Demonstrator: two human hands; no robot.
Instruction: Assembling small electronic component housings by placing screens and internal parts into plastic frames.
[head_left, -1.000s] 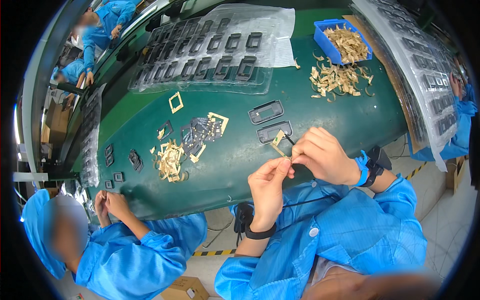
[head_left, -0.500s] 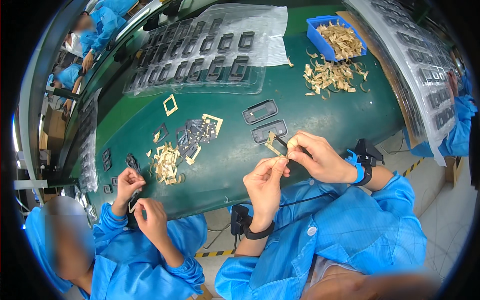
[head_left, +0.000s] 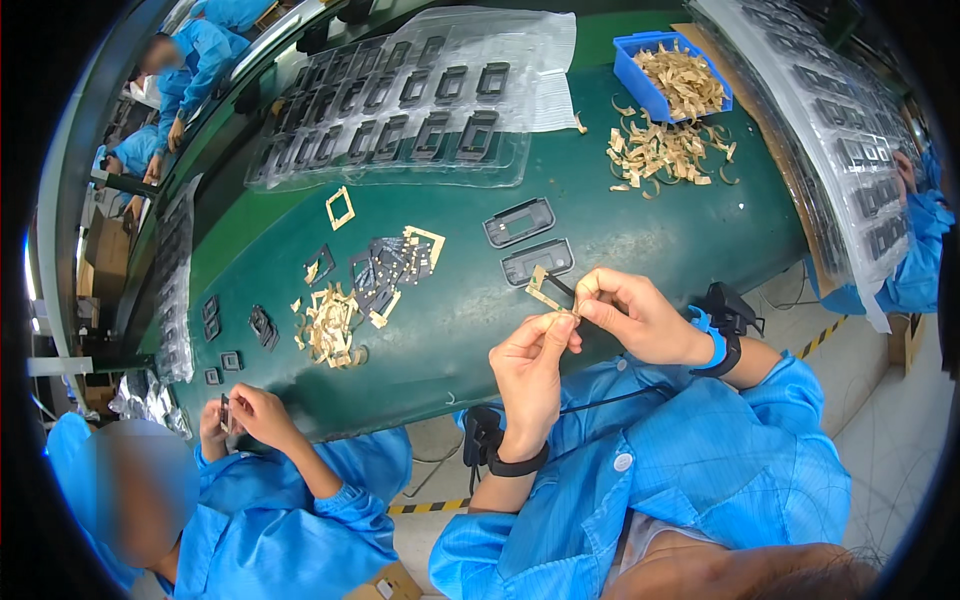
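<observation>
My left hand (head_left: 530, 370) and my right hand (head_left: 640, 312) meet at the near edge of the table, both closed in a pinch. Between them they hold a thin frame-shaped adhesive gasket (head_left: 540, 290), part tan liner and part black. Its lower corner is hidden by my fingertips. Just beyond, a dark grey plastic housing (head_left: 515, 270) lies on the table, partly behind the gasket. A second grey housing (head_left: 492, 234) with a rectangular opening rests farther off. To the left is a loose pile of black and tan gaskets (head_left: 385, 272).
Peeled tan strips (head_left: 655, 155) lie around a full blue bin (head_left: 645, 82) at the far right. A clear tray (head_left: 400, 175) holds several dark frames at the back. On the left, a co-worker's hands (head_left: 255, 415) hold a small dark part near another strip pile (head_left: 333, 330).
My hands stay nearly in place, with the gasket shifting slightly left and down. The co-worker's hands have drawn back toward the table's near left edge.
</observation>
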